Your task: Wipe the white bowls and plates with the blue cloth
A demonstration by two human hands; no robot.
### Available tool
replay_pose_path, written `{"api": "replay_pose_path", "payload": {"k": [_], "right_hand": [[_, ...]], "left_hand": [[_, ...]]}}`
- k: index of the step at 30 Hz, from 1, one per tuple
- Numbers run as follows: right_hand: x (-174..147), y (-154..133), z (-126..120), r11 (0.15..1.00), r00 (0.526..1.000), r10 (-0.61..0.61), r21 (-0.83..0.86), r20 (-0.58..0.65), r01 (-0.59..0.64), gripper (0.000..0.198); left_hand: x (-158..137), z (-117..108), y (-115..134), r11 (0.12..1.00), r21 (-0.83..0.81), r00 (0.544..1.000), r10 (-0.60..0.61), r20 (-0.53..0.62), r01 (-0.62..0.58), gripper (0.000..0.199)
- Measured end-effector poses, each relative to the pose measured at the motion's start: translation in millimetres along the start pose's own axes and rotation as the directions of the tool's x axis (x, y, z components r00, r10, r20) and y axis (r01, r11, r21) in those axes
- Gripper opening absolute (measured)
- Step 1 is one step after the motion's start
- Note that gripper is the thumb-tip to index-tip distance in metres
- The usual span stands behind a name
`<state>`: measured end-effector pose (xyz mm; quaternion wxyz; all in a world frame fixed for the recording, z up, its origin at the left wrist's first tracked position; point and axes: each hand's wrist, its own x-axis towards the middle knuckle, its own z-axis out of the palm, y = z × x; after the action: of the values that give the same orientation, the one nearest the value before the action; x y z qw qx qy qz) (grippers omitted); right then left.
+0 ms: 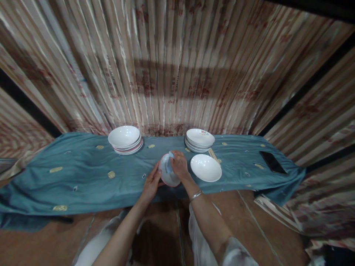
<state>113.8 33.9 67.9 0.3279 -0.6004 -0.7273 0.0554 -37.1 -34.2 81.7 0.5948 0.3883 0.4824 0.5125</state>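
My left hand point(151, 181) grips the left rim of a white bowl with a red edge point(174, 180), tilted at the front of the table. Pressed against the inside of the bowl is a light blue cloth point(169, 167), which my right hand point(179, 164) holds in closed fingers. To the right of my right hand sits a single white bowl point(206, 168). Behind it stands a stack of white plates point(200, 138), the top one with a floral print. A stack of white bowls point(124, 137), some with red rims, is at the back left.
A blue-green patterned cloth point(91, 173) covers the long table. Chopsticks point(214, 155) lie beside the plate stack. A black phone point(272, 162) rests at the right end. Striped curtains point(166, 74) hang behind the table, and a tiled floor point(161, 229) shows in front.
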Motion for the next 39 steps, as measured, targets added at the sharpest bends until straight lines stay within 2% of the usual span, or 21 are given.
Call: {"api": "replay_pose_path", "payload": {"k": [5, 8, 12, 20, 24, 28, 31, 36, 39], "right_hand": [[-8.7, 11.7, -1.7, 0.985, 0.995, 0.068, -0.166, 0.076, -0.055, 0.033], [-13.4, 7.2, -11.2, 0.963, 0.976, 0.121, -0.259, 0.181, -0.072, 0.032], [-21.4, -4.0, -22.7, 0.925, 0.950, 0.200, -0.366, 0.241, -0.102, 0.030], [-48.1, -10.9, -27.7, 0.902, 0.942, 0.170, -0.431, 0.289, -0.031, 0.042], [-59.1, -10.8, -35.2, 0.923, 0.934, 0.101, -0.383, 0.342, 0.040, 0.036], [-64.0, -12.1, -45.2, 0.950, 0.878, -0.009, -0.271, 0.478, 0.157, 0.025], [-65.0, -13.4, -47.9, 0.973, 0.852, -0.069, -0.151, 0.519, 0.172, 0.028], [-61.1, -16.1, -35.6, 0.993, 0.899, -0.096, 0.106, 0.427, 0.056, 0.041], [-54.8, -20.1, -25.4, 0.980, 0.923, -0.062, 0.200, 0.379, -0.016, 0.038]], "left_hand": [[-0.4, -0.3, 0.7, 1.000, -0.010, 1.000, -0.011, -0.018, 0.011, 0.042], [-0.6, -0.1, 2.3, 1.000, 0.001, 1.000, -0.015, -0.013, 0.015, 0.044], [2.1, -0.8, 2.3, 1.000, 0.006, 1.000, 0.007, -0.022, -0.007, 0.045], [12.0, -4.7, -5.3, 1.000, 0.003, 0.999, 0.009, -0.036, -0.009, 0.045], [12.3, -5.0, -4.5, 1.000, -0.006, 0.999, 0.011, -0.033, -0.011, 0.047], [10.3, -3.1, -0.8, 1.000, -0.006, 0.999, 0.001, -0.045, -0.001, 0.048], [8.7, -2.1, 1.0, 1.000, 0.017, 1.000, 0.009, -0.030, -0.009, 0.048], [8.4, -2.3, 0.6, 0.999, 0.017, 1.000, 0.029, -0.010, -0.029, 0.044], [8.6, -3.1, 0.5, 0.999, 0.040, 0.999, 0.021, -0.027, -0.020, 0.042]]}}
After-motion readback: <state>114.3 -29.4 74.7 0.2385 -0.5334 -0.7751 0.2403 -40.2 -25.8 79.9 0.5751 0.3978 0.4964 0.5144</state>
